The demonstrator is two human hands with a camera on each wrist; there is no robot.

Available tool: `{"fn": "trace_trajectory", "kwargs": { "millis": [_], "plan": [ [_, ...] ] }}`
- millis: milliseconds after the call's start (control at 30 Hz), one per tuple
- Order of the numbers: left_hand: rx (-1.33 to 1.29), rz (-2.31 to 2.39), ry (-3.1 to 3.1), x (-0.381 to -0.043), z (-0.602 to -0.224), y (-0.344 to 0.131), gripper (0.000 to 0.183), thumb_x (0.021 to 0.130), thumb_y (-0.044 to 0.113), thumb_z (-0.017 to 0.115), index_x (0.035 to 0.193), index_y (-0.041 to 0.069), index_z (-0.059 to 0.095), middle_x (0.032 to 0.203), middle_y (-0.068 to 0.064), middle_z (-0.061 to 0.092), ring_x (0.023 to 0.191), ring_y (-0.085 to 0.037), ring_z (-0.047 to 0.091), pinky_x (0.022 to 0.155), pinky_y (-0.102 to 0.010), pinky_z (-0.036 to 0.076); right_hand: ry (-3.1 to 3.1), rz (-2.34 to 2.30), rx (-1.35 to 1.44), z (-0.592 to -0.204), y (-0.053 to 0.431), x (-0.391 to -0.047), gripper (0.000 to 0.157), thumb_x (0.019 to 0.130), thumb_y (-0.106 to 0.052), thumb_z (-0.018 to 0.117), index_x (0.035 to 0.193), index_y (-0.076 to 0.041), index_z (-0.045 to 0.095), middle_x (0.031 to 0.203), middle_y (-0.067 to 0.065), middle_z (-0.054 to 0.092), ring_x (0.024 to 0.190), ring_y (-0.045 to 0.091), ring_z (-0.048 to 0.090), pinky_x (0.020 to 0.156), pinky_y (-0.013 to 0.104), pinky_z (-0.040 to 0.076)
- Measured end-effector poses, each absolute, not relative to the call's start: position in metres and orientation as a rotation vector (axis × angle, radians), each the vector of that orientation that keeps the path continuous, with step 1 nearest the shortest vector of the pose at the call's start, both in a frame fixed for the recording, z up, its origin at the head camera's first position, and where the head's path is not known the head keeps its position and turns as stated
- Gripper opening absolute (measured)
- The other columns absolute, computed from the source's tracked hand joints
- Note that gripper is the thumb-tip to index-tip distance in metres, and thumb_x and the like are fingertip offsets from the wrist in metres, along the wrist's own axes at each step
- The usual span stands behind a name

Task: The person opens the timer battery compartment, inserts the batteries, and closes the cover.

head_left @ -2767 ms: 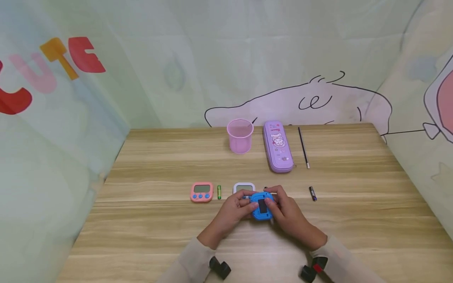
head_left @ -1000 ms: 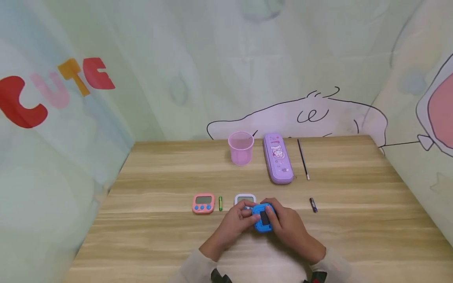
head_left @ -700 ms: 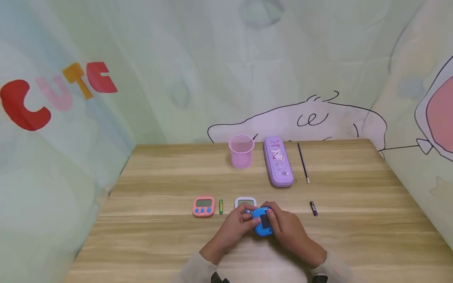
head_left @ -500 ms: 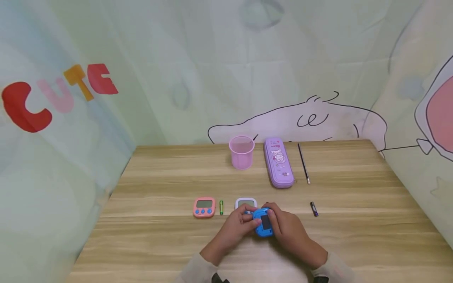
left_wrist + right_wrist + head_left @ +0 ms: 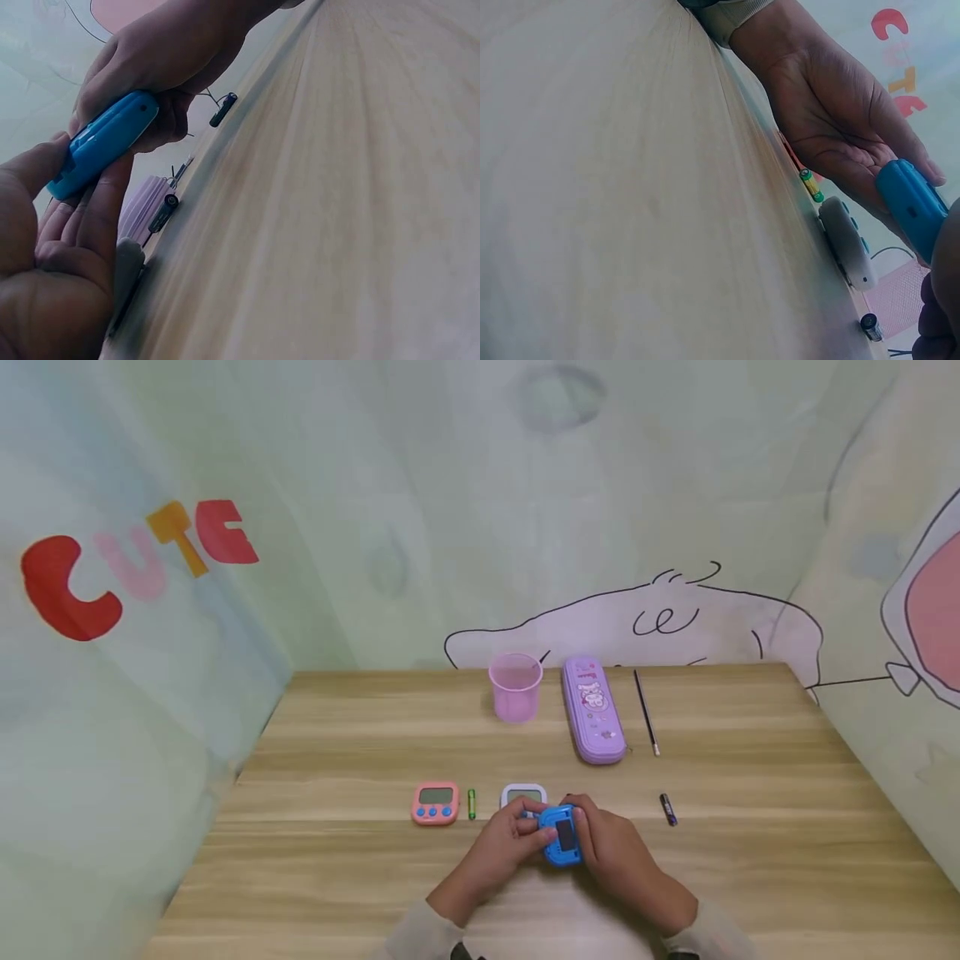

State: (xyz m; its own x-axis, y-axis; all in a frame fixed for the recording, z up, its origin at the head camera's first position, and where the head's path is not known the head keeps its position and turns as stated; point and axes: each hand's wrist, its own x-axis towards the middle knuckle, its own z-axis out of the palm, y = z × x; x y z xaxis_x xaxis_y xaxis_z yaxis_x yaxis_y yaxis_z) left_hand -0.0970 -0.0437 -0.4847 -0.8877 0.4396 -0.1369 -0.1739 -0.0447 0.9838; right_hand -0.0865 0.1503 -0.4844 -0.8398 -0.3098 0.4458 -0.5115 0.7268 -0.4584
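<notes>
A blue digital timer (image 5: 561, 835) is held between both hands, its back with a dark rectangle facing up. My left hand (image 5: 498, 847) pinches its left edge, thumb on the back and fingers beneath. My right hand (image 5: 618, 852) grips the right edge, thumb along the upper right side. In the left wrist view the timer (image 5: 105, 142) is seen edge-on above the table. Just behind the left hand lies a white timer (image 5: 523, 792), partly covered. A dark battery (image 5: 163, 214), almost hidden behind the right hand in the head view, lies beside it.
Left of the white timer are a green battery (image 5: 472, 804) and a pink timer (image 5: 435, 803). Another dark battery (image 5: 668, 809) lies to the right. Along the back stand a pink cup (image 5: 516, 689), a purple pencil case (image 5: 593, 710) and a pencil (image 5: 647, 712).
The right thumb has slid from the dark rectangle towards the timer's right edge. The timer has tilted slightly, still in both hands. The whole scene sits lower in the head view.
</notes>
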Motion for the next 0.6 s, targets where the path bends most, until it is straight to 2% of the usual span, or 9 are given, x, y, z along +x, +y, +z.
{"fn": "trace_trajectory", "kwargs": {
  "millis": [367, 600],
  "plan": [
    [0.255, 1.964, 1.816, -0.0929, -0.4875, -0.0421, 0.036, 0.093, 0.017, 0.068, 0.122, 0.002, 0.053, 0.106, -0.014, 0.072, 0.095, -0.02, 0.068, 0.082, -0.032, 0.057, -2.677, 0.816, 0.614, -0.4849, 0.152, -0.0799, 0.016, 0.102, -0.008, 0.046, 0.113, -0.013, 0.057, 0.089, 0.003, 0.07, 0.072, 0.009, 0.063, 0.064, 0.033, 0.056],
    [0.269, 2.028, 1.757, -0.0949, -0.486, -0.0431, 0.037, 0.093, 0.014, 0.067, 0.123, -0.001, 0.051, 0.108, -0.017, 0.07, 0.094, -0.021, 0.068, 0.082, -0.034, 0.057, -2.603, 0.897, 0.636, -0.4842, 0.1526, -0.0829, 0.018, 0.102, -0.008, 0.046, 0.113, -0.014, 0.059, 0.082, -0.003, 0.067, 0.068, 0.003, 0.058, 0.06, 0.03, 0.054]
  ]
}}
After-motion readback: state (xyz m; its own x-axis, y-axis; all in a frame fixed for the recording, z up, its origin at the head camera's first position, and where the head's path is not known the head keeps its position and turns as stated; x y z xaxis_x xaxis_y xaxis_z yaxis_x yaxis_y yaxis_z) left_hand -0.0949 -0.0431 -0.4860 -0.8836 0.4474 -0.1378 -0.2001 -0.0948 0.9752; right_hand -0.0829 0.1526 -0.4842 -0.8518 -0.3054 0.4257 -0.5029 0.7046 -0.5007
